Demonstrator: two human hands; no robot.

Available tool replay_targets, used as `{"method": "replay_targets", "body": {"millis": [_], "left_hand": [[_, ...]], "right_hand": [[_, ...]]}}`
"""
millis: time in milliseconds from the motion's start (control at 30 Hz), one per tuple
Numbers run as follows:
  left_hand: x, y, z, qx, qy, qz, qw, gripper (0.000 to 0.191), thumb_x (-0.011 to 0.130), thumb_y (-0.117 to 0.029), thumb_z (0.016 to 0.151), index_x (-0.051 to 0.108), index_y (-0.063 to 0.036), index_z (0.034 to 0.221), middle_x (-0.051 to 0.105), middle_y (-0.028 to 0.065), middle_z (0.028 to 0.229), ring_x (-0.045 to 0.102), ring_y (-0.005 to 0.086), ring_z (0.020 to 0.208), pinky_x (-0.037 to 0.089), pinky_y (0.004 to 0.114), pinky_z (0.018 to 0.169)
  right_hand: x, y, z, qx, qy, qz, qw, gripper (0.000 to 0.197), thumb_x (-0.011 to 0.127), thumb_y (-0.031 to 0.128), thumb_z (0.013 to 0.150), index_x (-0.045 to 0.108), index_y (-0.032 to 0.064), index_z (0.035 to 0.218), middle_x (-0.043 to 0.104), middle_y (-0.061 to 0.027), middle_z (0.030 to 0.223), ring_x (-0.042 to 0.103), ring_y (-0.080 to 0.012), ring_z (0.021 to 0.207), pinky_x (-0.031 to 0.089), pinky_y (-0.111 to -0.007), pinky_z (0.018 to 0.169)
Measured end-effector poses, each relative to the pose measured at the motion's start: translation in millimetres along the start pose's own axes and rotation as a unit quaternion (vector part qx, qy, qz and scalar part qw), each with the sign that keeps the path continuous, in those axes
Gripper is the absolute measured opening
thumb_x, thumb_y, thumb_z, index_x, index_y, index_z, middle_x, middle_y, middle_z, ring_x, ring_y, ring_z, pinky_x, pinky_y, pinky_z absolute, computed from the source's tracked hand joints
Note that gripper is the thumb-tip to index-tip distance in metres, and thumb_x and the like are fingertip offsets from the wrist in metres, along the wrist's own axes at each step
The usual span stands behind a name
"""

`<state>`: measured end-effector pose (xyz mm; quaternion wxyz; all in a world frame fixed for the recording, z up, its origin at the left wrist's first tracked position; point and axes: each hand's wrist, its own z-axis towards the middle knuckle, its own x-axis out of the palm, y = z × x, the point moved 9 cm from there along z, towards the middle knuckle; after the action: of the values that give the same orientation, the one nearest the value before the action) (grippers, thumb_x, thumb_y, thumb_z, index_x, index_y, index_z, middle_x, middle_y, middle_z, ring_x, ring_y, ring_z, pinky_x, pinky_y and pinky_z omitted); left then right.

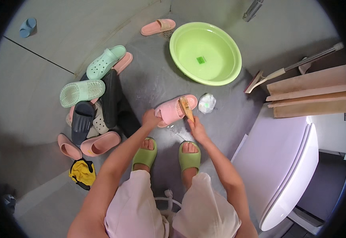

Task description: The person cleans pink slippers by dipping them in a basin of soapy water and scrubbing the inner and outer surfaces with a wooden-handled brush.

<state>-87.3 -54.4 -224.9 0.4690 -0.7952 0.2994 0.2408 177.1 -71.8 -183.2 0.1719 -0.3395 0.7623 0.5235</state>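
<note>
On the grey floor in front of my feet lies a pink slide sandal [171, 110]. My left hand [152, 119] grips its near left end, the fingers partly hidden at the strap opening. A wooden-handled scrub brush [186, 107] is held in my right hand [198, 130], its head against the strap and footbed of the sandal. The bristles are mostly hidden. White foam [177, 133] is spread on the floor just below the sandal. To the right of the sandal's toe rests a crumpled white plastic bag [207, 103].
A green basin [207, 53] holding water stands beyond the sandal. Several clogs and slides [83, 120] are piled at left, with a yellow-and-black cloth item [83, 173] below. Another pink slide [158, 27] lies at the back. A toilet [275, 166] and floor squeegee [265, 78] are at right.
</note>
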Motion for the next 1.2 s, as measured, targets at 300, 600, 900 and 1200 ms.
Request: {"method": "replay_targets", "body": {"millis": [300, 600, 900, 1200], "left_hand": [[-75.1, -109.6, -84.4, 0.141, -0.201, -0.120, 0.962, 0.018, 0.070, -0.015, 0.082, 0.058, -0.0047, 0.090, 0.057, 0.0136, 0.086, 0.058, 0.0368, 0.082, 0.045, 0.046, 0.070], [-78.7, -115.0, -87.5, 0.176, -0.177, -0.073, 0.966, 0.031, 0.065, -0.009, 0.081, 0.065, -0.0061, 0.112, 0.056, 0.0135, 0.093, 0.058, 0.0346, 0.089, 0.048, 0.044, 0.075], [-80.7, -107.6, -82.8, 0.175, -0.170, -0.070, 0.967, 0.034, 0.065, -0.008, 0.080, 0.067, -0.0071, 0.115, 0.055, 0.0127, 0.093, 0.059, 0.0330, 0.089, 0.048, 0.042, 0.077], [-79.8, -96.3, -85.0, 0.168, -0.159, -0.060, 0.971, 0.030, 0.067, -0.008, 0.081, 0.067, -0.0065, 0.111, 0.054, 0.0126, 0.089, 0.058, 0.0325, 0.083, 0.048, 0.041, 0.071]], "right_hand": [[-100.4, 109.0, -61.4, 0.033, 0.050, 0.179, 0.982, 0.033, 0.056, 0.034, 0.101, 0.051, 0.0083, 0.121, 0.056, -0.0036, 0.063, 0.054, -0.0135, 0.056, 0.044, -0.031, 0.052], [-63.2, 102.0, -50.4, -0.097, -0.109, 0.077, 0.986, 0.038, 0.058, 0.028, 0.098, 0.057, 0.0122, 0.132, 0.069, -0.0231, 0.087, 0.071, -0.0373, 0.081, 0.054, -0.041, 0.067], [-51.2, 120.1, -57.1, -0.192, -0.068, 0.095, 0.974, 0.052, 0.061, 0.027, 0.096, 0.047, 0.0146, 0.145, 0.069, -0.0252, 0.089, 0.070, -0.0414, 0.082, 0.055, -0.044, 0.069], [-41.6, 131.7, -67.8, -0.189, -0.037, 0.062, 0.979, 0.053, 0.061, 0.027, 0.095, 0.046, 0.0180, 0.145, 0.067, -0.0262, 0.080, 0.067, -0.0438, 0.075, 0.053, -0.049, 0.064]]}}
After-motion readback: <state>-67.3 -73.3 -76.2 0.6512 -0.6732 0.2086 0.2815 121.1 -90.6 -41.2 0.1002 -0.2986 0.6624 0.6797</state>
